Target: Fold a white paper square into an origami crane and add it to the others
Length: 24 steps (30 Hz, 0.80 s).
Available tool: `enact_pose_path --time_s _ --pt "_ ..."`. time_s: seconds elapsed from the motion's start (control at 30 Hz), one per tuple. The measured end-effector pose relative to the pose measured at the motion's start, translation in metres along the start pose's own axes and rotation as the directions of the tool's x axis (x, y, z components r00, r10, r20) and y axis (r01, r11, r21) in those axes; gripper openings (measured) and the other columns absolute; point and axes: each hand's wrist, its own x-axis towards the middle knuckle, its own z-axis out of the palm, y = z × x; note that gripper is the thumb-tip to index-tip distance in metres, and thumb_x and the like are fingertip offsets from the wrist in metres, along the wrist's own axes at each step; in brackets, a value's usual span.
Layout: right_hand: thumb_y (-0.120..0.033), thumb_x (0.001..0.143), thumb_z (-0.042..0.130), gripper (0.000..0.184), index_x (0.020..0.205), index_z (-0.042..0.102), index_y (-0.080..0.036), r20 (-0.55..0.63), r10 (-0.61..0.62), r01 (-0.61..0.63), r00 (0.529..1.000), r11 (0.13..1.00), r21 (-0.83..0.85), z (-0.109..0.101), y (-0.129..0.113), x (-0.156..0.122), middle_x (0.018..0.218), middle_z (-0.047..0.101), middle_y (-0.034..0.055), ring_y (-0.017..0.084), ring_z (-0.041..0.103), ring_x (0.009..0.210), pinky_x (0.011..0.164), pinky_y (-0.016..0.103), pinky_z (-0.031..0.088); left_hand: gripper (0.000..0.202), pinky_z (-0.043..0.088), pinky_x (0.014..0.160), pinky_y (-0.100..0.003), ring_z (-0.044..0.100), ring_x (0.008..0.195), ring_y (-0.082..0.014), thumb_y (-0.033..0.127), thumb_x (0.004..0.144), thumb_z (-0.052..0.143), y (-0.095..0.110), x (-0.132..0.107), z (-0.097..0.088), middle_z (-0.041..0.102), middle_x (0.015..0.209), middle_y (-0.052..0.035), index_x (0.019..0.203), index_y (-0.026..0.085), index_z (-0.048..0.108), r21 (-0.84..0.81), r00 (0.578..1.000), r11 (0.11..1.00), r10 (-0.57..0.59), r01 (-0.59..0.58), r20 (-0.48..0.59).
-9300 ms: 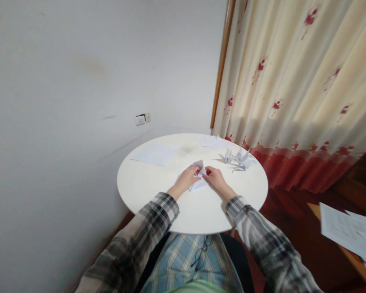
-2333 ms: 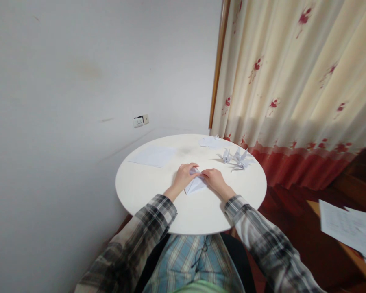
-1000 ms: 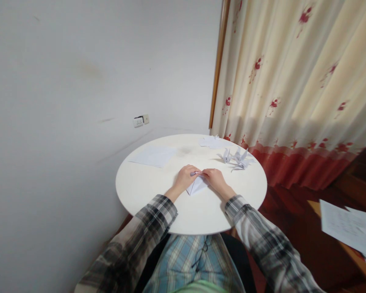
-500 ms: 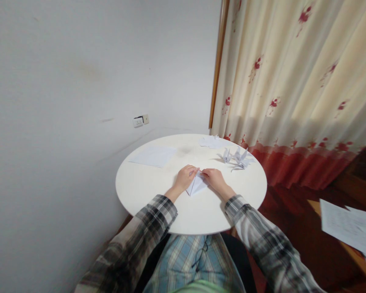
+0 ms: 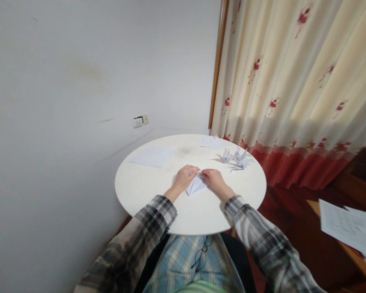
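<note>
A folded piece of white paper [image 5: 197, 186] lies on the round white table [image 5: 149, 203], a crease running down it to a corner on my side. My left hand [image 5: 185, 177] pinches its far left edge, fingers curled and pressed together. On the far right edge, my right hand [image 5: 212, 177] grips the same paper with closed fingers. Both hands almost meet at the paper's far tip, and they partly hide it. Right of my right hand stand several folded paper cranes [image 5: 239, 158] in a cluster.
White paper sheets [image 5: 152, 157] lie at the table's back left. More paper pieces [image 5: 212, 142] rest at the far edge. A wall with a socket [image 5: 137, 122] stands behind, a curtain [image 5: 274, 89] to the right. Written sheets [image 5: 347, 226] lie on a wooden surface at the lower right.
</note>
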Motion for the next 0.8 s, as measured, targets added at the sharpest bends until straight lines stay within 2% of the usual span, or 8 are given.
enact_pose_path --time_s 0.17,0.5,0.67,0.8 --pt "-0.026 0.086 0.045 0.020 0.084 0.064 -0.020 -0.002 0.009 -0.009 1.000 1.000 0.011 0.0018 0.0014 0.0007 0.083 0.068 0.0045 0.013 0.060 0.078 0.065 0.020 0.034 0.012 0.045 0.076 -0.030 0.058 0.080 -0.0160 0.028 0.075 0.059 -0.0043 -0.0002 0.0029 0.066 0.081 -0.0028 0.079 0.019 0.065 0.042 0.999 0.998 0.045 -0.045 -0.004" --pt "-0.025 0.087 0.044 0.021 0.086 0.064 -0.019 -0.009 -0.003 0.003 1.000 1.000 0.015 0.0021 0.0011 -0.0003 0.083 0.067 0.0046 0.013 0.059 0.079 0.067 0.020 0.036 0.007 0.045 0.074 -0.030 0.059 0.077 -0.0158 0.021 0.075 0.059 -0.0066 0.0011 0.0029 0.067 0.077 -0.0023 0.073 0.019 0.066 0.044 0.999 0.998 0.038 -0.038 -0.005" --pt "-0.024 0.085 0.046 0.019 0.093 0.063 -0.019 -0.105 -0.040 0.048 0.994 0.996 0.074 0.0045 0.0019 -0.0008 0.085 0.065 0.0039 0.013 0.056 0.081 0.070 0.021 0.037 0.007 0.045 0.073 -0.029 0.058 0.076 -0.0156 0.022 0.074 0.061 -0.0079 0.0007 0.0024 0.067 0.076 -0.0023 0.072 0.019 0.066 0.053 0.999 0.998 0.046 -0.045 -0.025" --pt "-0.020 0.084 0.049 0.015 0.088 0.063 -0.018 -0.159 -0.066 0.084 0.985 0.990 0.114 0.0060 0.0044 -0.0007 0.084 0.064 0.0045 0.014 0.055 0.081 0.072 0.021 0.038 0.008 0.045 0.073 -0.030 0.058 0.076 -0.0157 0.023 0.075 0.060 -0.0073 0.0005 0.0028 0.067 0.076 -0.0026 0.072 0.019 0.066 0.048 0.998 0.998 0.050 -0.049 -0.028"
